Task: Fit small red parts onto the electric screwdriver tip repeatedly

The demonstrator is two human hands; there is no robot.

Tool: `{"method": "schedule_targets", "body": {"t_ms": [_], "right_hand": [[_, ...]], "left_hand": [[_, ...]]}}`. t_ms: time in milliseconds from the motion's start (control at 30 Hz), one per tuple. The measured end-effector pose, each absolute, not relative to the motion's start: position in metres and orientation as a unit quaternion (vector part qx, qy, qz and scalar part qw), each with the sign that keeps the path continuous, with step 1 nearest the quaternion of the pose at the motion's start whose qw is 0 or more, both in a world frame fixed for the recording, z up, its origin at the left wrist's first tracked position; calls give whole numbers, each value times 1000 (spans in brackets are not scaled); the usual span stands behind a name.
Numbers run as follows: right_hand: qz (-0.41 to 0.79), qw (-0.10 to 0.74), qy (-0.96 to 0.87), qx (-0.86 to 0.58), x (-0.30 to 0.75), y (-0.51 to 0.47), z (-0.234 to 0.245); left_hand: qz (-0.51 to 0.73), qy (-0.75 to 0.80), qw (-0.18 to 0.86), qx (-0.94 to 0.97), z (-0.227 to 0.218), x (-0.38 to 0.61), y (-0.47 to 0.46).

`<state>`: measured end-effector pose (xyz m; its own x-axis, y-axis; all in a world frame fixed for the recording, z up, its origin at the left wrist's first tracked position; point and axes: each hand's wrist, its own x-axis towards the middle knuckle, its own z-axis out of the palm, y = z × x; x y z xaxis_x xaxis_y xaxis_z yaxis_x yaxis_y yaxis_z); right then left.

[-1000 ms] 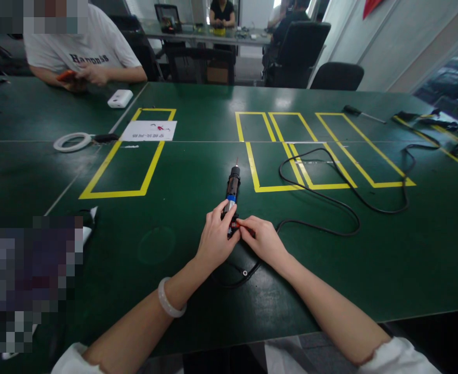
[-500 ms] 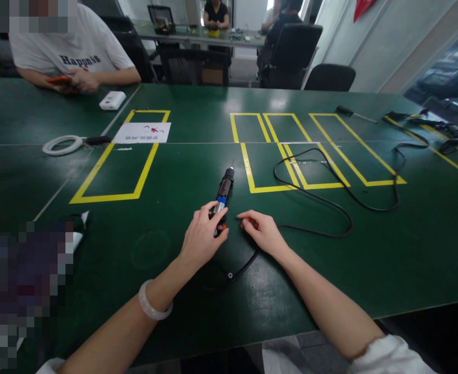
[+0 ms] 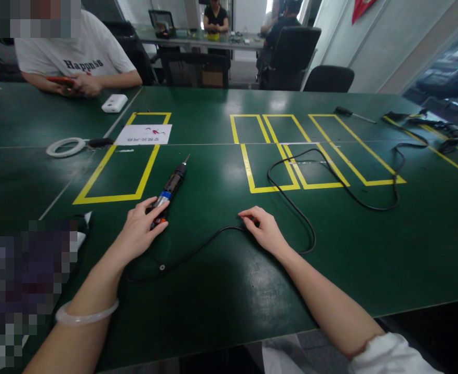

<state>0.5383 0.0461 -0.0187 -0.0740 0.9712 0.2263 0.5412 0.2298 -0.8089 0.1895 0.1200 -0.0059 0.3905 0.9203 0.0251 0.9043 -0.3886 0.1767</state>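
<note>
A black electric screwdriver [image 3: 171, 185] with a blue band lies on the green table [image 3: 221, 280], its bit pointing away to the upper right. My left hand [image 3: 139, 231] grips its near end, fingers curled round the body. The tool's black cable [image 3: 330, 179] runs from under that hand, past my right hand, and loops off to the right. My right hand [image 3: 262, 228] rests on the table with its fingertips pinching or pressing the cable.
Yellow taped rectangles [image 3: 116, 166] mark the table, one holding a white paper sheet [image 3: 144, 134]. A white tape ring [image 3: 63, 147], a white box [image 3: 114, 103] and a screwdriver [image 3: 353, 114] lie farther off. A person in a white shirt [image 3: 73, 52] sits at the far left. Office chairs stand behind.
My left hand has dragged the electric screwdriver to the left, near the left yellow rectangle. My right hand let go of the tool's end and now rests on the cable, which has stretched out.
</note>
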Motion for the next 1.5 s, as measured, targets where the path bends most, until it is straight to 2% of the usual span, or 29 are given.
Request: {"method": "schedule_targets", "body": {"t_ms": [300,467,700,900,967,1067,1200,1333,1500], "right_hand": [[280,389,-683,-551,538,46,-20],[282,391,-684,-548,538,46,-19],[282,392,-687,-542,537,45,-19],[290,396,-686,-537,535,45,-19],[290,398,-689,-533,535,45,-20],[291,404,-691,-524,535,45,-19],[304,419,-686,-511,535,46,-20],[343,446,-677,-473,533,45,-22],[364,452,-674,-456,530,43,-21]], "left_hand": [[22,625,-5,781,-14,121,153],[47,691,-16,721,-4,130,145],[19,750,-68,658,14,159,124],[118,728,-109,666,25,185,116],[164,698,-19,697,26,206,115],[246,581,225,742,21,248,114],[267,467,461,706,13,304,111],[276,408,568,659,8,334,103],[272,379,594,655,2,343,92]]}}
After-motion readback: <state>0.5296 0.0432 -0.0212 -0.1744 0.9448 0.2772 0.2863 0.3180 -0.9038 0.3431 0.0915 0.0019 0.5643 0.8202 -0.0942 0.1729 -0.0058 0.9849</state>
